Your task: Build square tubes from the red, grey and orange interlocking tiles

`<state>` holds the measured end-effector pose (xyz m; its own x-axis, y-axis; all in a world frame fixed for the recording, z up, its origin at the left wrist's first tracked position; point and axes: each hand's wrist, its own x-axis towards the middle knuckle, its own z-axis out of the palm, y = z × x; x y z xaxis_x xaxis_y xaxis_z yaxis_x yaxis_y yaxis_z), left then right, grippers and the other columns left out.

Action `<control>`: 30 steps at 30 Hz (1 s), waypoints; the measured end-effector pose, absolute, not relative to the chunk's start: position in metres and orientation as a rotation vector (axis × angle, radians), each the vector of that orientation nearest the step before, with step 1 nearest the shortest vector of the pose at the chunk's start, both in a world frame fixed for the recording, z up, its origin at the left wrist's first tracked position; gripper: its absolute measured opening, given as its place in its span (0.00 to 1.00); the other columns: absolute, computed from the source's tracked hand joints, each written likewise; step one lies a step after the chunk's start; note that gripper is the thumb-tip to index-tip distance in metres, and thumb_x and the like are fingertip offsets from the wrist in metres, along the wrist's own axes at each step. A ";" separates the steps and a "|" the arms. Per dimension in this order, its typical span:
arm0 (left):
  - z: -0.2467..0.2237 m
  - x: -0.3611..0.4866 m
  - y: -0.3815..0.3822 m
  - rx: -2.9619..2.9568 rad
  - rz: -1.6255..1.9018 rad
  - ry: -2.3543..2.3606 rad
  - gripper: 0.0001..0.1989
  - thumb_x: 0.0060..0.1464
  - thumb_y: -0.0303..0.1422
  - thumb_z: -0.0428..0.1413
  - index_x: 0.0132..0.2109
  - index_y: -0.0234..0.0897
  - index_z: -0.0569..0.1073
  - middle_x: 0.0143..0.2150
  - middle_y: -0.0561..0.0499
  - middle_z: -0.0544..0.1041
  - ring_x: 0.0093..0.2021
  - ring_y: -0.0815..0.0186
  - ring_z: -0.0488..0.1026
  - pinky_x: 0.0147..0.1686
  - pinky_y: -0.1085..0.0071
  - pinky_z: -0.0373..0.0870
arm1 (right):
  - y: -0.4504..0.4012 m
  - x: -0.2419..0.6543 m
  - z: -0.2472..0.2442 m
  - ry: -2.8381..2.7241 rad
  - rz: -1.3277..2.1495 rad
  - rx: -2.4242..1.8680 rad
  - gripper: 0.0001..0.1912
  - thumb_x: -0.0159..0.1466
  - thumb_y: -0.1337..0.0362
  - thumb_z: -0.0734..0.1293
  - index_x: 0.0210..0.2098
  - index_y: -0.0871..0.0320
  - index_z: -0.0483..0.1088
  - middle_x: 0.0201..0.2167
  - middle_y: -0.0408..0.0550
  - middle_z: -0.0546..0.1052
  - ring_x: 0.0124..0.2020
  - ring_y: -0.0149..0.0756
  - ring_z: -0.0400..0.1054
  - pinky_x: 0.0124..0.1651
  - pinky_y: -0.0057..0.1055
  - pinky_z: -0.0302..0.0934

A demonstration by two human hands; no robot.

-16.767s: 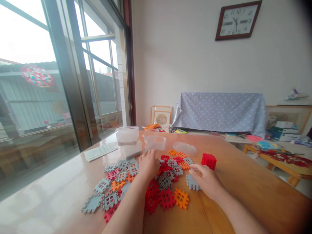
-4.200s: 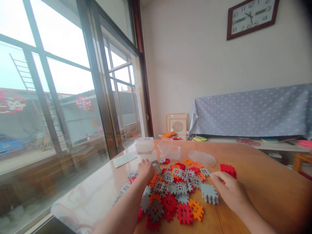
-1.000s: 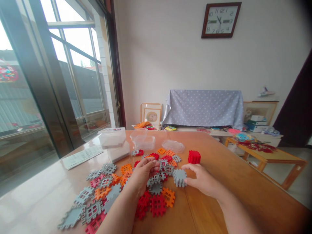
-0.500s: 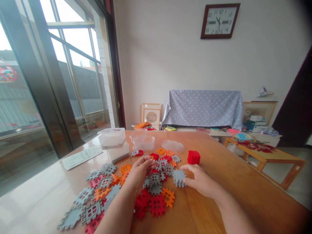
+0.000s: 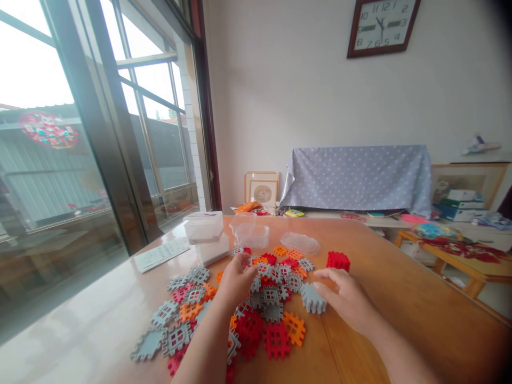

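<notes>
Grey, red and orange notched plastic tiles lie in a loose pile on the wooden table, among them a grey tile (image 5: 148, 344) at the left and an orange tile (image 5: 294, 328). My left hand (image 5: 239, 277) is over the upper part of the pile, its fingers bent; whether anything is between them is hidden. A grey tile stack (image 5: 314, 297) stands right of the pile. My right hand (image 5: 340, 290) is beside this stack, thumb and fingers apart, holding nothing. Behind my right hand sits a red tile stack (image 5: 338, 261).
Clear plastic boxes (image 5: 203, 228) and a clear lid (image 5: 300, 243) lie beyond the pile. A printed sheet (image 5: 162, 255) is on the left of the table (image 5: 384, 266). A low wooden stand (image 5: 472, 256) is at the right.
The camera view has turned left, so the scene sits further right. My right hand's fingers have come off the grey stack's side. My left hand remains over the pile.
</notes>
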<state>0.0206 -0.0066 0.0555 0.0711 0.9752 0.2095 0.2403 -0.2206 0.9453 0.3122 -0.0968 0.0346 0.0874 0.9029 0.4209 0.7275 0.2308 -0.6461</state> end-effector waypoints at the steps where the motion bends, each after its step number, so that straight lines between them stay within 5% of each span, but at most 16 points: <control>1: 0.054 0.017 -0.008 1.718 1.129 1.260 0.20 0.44 0.38 0.65 0.46 0.40 0.76 0.47 0.43 0.77 0.49 0.54 0.72 0.48 0.64 0.64 | -0.097 0.309 0.035 -1.675 0.249 -1.520 0.16 0.64 0.52 0.65 0.45 0.52 0.76 0.46 0.50 0.80 0.51 0.46 0.71 0.54 0.43 0.64; 10: 0.061 0.010 -0.032 2.393 0.409 1.350 0.24 0.35 0.26 0.63 0.45 0.43 0.75 0.51 0.43 0.72 0.52 0.47 0.68 0.47 0.61 0.63 | -0.101 0.290 0.037 -1.668 0.155 -1.442 0.15 0.67 0.50 0.63 0.42 0.51 0.77 0.42 0.48 0.80 0.45 0.43 0.73 0.49 0.38 0.65; 15: 0.054 0.010 -0.021 2.374 0.550 1.390 0.16 0.42 0.24 0.57 0.41 0.41 0.75 0.46 0.44 0.75 0.45 0.54 0.71 0.42 0.66 0.62 | -0.102 0.291 0.036 -1.662 0.162 -1.446 0.16 0.68 0.50 0.63 0.42 0.52 0.77 0.41 0.48 0.80 0.42 0.43 0.72 0.47 0.37 0.65; 19: 0.051 0.009 -0.013 2.209 0.767 1.380 0.03 0.51 0.32 0.57 0.35 0.42 0.75 0.34 0.48 0.76 0.36 0.58 0.71 0.37 0.69 0.58 | -0.102 0.291 0.036 -1.670 0.174 -1.450 0.17 0.68 0.49 0.62 0.42 0.52 0.77 0.41 0.48 0.80 0.40 0.42 0.72 0.47 0.37 0.65; 24: 0.048 0.008 -0.002 2.040 0.978 1.509 0.12 0.56 0.36 0.56 0.25 0.40 0.69 0.23 0.52 0.70 0.26 0.64 0.63 0.33 0.70 0.52 | -0.101 0.291 0.036 -1.689 0.185 -1.441 0.17 0.68 0.49 0.61 0.43 0.52 0.76 0.41 0.49 0.80 0.41 0.43 0.72 0.48 0.38 0.66; 30: 0.050 0.013 0.005 1.622 1.193 1.351 0.12 0.50 0.41 0.61 0.27 0.38 0.73 0.24 0.54 0.70 0.26 0.67 0.63 0.29 0.73 0.54 | -0.100 0.290 0.036 -1.656 0.149 -1.463 0.17 0.68 0.49 0.62 0.42 0.52 0.77 0.40 0.49 0.80 0.41 0.44 0.73 0.47 0.39 0.68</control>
